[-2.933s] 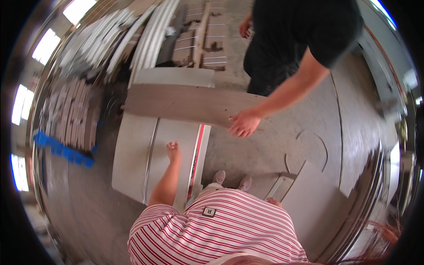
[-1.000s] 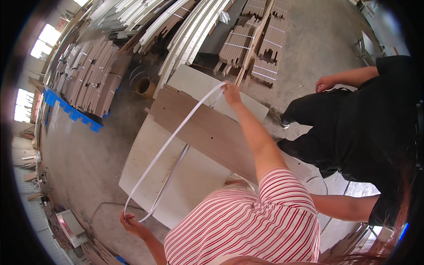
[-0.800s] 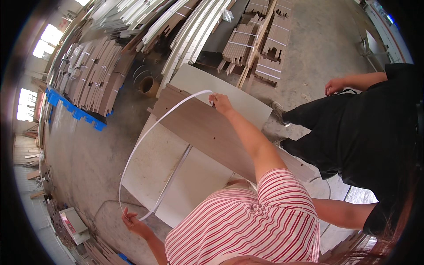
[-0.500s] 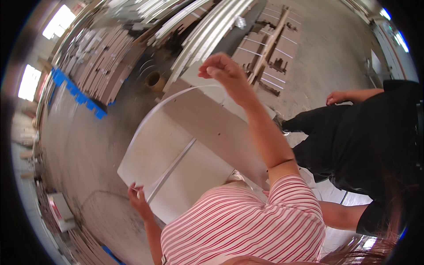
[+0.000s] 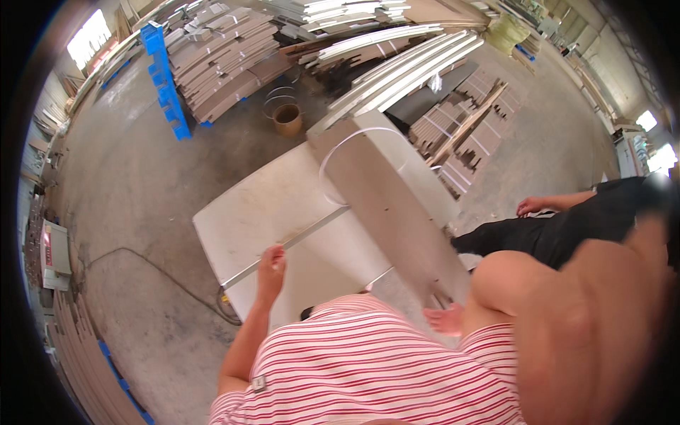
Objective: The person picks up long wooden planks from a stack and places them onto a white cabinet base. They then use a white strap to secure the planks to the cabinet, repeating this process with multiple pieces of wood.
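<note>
My left hand hovers over a pale tabletop, near a metal strip crossing it. Its fingers are loosely bent, and I see nothing between them and the thumb. My raised right arm fills the lower right close to the camera; the right hand is badly blurred and its fingers cannot be made out. A long grey-brown panel lies slantwise over the tabletop. Around its far end loops a thin white strap. Another person's hand, fingers spread, is beside the panel's near end.
A person in black clothing stands to the right. Stacked brown boards rest by a blue pallet; a brown bucket-like container is nearby. White lengths are piled beyond. A dark cable crosses the floor.
My right arm has swung from above the panel back toward the camera. The strap loop has shrunk toward the panel's far end. My left hand has shifted right and upward in view.
</note>
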{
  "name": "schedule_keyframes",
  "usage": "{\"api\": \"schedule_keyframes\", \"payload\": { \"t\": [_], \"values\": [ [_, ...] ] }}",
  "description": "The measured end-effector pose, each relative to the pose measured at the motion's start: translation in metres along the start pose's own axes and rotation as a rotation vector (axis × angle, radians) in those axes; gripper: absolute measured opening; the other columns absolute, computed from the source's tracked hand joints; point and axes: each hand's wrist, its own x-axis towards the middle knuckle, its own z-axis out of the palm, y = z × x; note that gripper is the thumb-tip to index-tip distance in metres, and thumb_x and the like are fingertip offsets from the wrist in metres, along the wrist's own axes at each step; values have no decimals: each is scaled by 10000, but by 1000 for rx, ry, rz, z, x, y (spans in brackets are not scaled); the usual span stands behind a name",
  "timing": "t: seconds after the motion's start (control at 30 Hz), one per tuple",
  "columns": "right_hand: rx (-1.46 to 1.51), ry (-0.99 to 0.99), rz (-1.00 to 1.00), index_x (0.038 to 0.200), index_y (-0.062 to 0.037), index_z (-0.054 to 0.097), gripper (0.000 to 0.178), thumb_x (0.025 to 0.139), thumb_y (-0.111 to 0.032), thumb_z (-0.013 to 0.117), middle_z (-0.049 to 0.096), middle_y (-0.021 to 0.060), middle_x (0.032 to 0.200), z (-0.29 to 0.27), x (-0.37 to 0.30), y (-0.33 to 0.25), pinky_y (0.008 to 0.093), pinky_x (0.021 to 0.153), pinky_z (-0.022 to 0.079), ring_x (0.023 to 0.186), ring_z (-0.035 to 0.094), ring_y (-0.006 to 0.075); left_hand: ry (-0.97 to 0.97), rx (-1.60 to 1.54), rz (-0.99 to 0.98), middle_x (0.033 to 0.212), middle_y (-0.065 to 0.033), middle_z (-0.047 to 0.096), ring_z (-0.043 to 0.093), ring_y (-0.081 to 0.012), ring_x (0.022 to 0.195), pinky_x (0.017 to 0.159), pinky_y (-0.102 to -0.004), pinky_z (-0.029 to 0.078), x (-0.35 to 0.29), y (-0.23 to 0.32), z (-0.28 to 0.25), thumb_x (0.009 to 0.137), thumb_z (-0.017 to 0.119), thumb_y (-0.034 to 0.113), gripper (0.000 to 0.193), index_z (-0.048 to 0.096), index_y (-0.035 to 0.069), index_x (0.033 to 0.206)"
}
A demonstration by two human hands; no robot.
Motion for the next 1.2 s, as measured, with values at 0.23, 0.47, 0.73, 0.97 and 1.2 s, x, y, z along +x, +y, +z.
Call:
{"api": "schedule_keyframes", "payload": {
  "t": [0.23,0.47,0.73,0.97,1.2],
  "values": [
    [-127,329,80,799,-12,660,217,893,-193,585,627,158,731,89,2,-10,282,541,437,468,521,163,-82,-134,-67,1030,-148,638,635,-226,909,813,-319,507,-26,-25,-6,877,556,50,226,586,-22,1089],
    [-163,-143,154,700,11,581,258,911,-127,524,607,70,702,95,-6,-16,207,363,253,449,501,140,-170,-145,-58,994,-146,652,642,-238,911,820,-325,505,-35,-32,-5,875,564,99,230,605,-16,1069],
    [-217,-226,-355,755,-100,604,123,872,-115,569,643,62,774,112,8,22,249,547,404,611,566,113,-138,-139,-188,1023,-126,660,630,-214,954,857,-318,493,-59,-63,-38,907,552,157,258,603,-1,1104],
    [-217,-261,-259,825,-112,617,36,853,-129,602,650,68,803,113,2,39,277,587,426,657,584,138,-182,-108,-178,1028,-132,659,630,-230,956,857,-326,493,-59,-52,-27,905,544,167,266,606,7,1109],
    [-390,-243,-293,895,-125,630,64,834,-144,635,657,74,833,104,-10,49,306,628,448,704,601,162,-116,-81,-191,1001,-112,659,625,-192,927,834,-314,503,-69,-102,-13,892,560,134,225,618,19,1075]
  ]
}}
